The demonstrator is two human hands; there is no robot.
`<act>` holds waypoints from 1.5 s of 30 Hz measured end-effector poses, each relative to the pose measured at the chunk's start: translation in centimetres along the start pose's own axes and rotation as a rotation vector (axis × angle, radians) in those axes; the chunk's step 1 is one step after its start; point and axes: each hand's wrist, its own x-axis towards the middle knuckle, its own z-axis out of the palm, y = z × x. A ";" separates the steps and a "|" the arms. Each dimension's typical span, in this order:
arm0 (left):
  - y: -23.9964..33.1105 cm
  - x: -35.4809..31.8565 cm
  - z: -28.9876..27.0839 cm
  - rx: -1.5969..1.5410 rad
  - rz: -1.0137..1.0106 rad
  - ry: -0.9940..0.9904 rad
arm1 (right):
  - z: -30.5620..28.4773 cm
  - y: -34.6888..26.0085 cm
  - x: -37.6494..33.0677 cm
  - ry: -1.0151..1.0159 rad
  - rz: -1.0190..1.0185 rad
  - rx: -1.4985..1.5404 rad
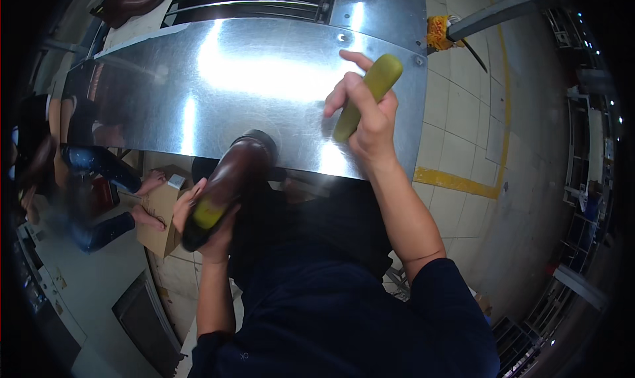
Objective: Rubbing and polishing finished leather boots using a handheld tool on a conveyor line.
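Observation:
My left hand [218, 242] is closed round the shaft of a dark brown leather boot [231, 169], just off the near edge of the metal table. The boot is tilted, its far end at the tabletop and its shaft opening toward me. A yellow-green patch shows at that opening. Above the table's right part, my right hand [370, 117] grips a long olive-green piece [382, 77] with a rounded end, whose exact kind I cannot tell. Its fingers are bent round the piece, with one fingertip stretched out to the far left.
The shiny metal table [264, 67] spans the space before me. Another brown boot [132, 6] lies at the far left, beside metal rollers [248, 4]. A person with bare feet [149, 216] sits at left by a cardboard box [162, 236]. A grey post [503, 13] juts in at right.

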 end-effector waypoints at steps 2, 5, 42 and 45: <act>-1.7 -2.2 0.2 0.121 -0.079 -0.015 | 0.9 1.3 -0.8 -0.046 0.061 0.043; -1.0 -1.4 2.6 -0.511 0.043 -0.045 | 3.5 2.1 -1.1 -0.090 0.194 0.180; -2.6 -1.4 1.1 -0.635 -0.436 -0.501 | 7.2 4.0 0.9 -0.013 0.334 0.529; -3.7 -0.9 1.4 -0.572 0.040 -0.393 | 7.2 3.7 0.0 -0.011 0.337 0.509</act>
